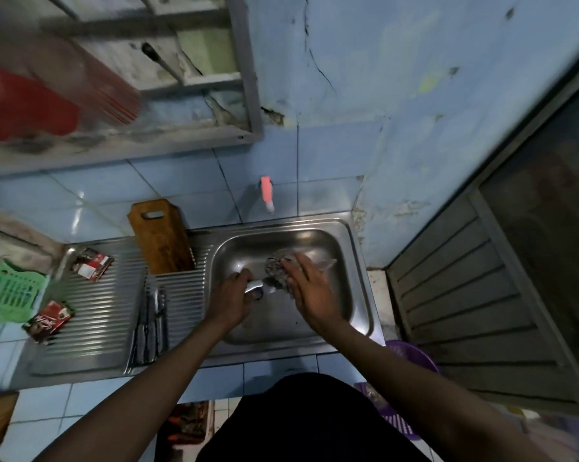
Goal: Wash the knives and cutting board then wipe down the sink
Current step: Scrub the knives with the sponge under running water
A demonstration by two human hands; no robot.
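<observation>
1. My left hand [233,296] grips a steel knife [259,288] over the stainless sink basin [344,261].
2. My right hand [306,288] presses a grey mesh scrubber [276,265] with straight fingers.
3. Wooden cutting board [161,236] leans at ten o'clock; more knives [151,323] on the ribbed drainboard [91,315].
4. Red sachets' [49,321] writing is unreadable.

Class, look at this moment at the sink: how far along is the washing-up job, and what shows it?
Looks done: several knives lie on the drainboard, and the cutting board leans against the wall; whether they are clean cannot be told. In hand: the left hand grips a knife while the right hand presses a scourer over the sink. Left: probably wiping the sink.
</observation>
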